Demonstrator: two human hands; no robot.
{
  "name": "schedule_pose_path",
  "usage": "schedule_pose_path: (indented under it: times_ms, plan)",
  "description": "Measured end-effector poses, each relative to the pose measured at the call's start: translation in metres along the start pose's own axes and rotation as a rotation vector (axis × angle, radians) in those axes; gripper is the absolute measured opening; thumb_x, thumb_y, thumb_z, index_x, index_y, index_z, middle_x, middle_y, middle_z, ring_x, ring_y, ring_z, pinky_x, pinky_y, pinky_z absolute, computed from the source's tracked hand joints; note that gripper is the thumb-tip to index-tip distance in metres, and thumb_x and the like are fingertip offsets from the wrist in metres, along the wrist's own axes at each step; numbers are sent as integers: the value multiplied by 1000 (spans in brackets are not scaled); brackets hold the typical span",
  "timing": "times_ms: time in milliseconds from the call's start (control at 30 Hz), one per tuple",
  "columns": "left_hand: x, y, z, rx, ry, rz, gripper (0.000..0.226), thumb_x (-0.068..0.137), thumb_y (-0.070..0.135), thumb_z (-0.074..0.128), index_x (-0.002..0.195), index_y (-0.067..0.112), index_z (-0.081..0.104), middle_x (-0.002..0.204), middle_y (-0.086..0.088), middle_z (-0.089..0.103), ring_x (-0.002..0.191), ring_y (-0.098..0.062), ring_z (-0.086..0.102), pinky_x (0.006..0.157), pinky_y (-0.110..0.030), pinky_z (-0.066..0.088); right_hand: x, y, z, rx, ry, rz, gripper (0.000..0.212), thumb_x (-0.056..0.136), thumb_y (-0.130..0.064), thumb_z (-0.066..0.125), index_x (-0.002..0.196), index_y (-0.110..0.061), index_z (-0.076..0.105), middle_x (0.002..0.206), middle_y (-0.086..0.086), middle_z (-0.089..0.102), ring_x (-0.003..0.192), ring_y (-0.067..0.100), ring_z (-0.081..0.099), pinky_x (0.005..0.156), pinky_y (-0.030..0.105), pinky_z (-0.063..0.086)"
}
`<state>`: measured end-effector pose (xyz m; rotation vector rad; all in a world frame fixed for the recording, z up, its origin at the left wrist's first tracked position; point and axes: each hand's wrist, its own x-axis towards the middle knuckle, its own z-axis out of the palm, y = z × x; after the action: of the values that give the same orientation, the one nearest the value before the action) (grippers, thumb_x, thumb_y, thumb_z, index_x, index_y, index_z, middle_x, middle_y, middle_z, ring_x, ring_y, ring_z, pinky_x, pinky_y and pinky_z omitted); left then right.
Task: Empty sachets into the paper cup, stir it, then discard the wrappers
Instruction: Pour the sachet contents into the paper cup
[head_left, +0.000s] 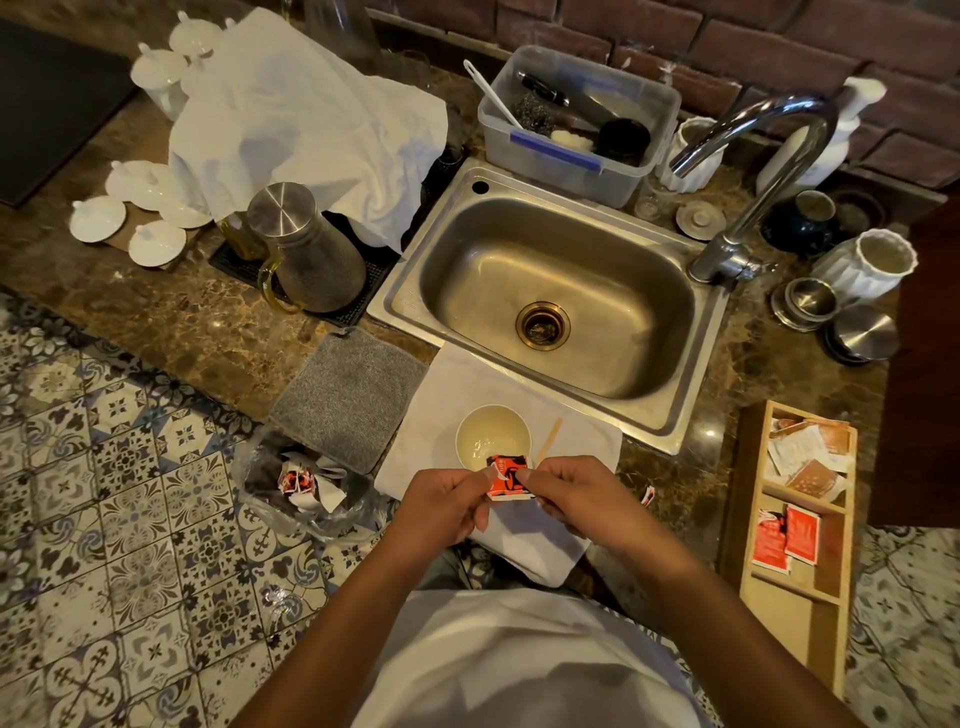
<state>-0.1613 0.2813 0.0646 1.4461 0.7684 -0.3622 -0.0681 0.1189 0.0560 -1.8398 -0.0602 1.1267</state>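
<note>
Pinching the red sachet (508, 477) between left hand (447, 501) and right hand (574, 496).

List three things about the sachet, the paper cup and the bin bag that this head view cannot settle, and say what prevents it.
1. Sachet: print too small to read; fingers of the left hand and right hand cover its edges, so any tear is hidden.
2. Paper cup: near rim hidden behind the sachet; contents pale and unclear.
3. Bin bag: wrapper count unclear, crumpled and overlapping.
</note>
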Motion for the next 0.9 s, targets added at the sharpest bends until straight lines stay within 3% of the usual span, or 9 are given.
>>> schedule_pose_path:
  times_ms: [300, 900]
  plan:
    - [-1, 0, -1, -78, 8, -23, 41, 100, 24, 57, 67, 2, 66, 52, -12, 53, 35, -10, 34, 39, -18, 27, -1, 0, 2, -6, -6, -7, 39, 97, -31, 65, 63, -14, 61, 50, -2, 46, 43, 9, 34, 44, 22, 27]
    - [-5, -2, -3, -73, 25, -42, 42, 100, 28, 58, 63, 9, 64, 51, -7, 51, 39, -9, 35, 41, -18, 26, 2, 1, 10, 153, -36, 73, 43, 102, -25, 57, 61, -15, 55, 49, 2, 39, 41, 12, 30, 46, 27, 21]
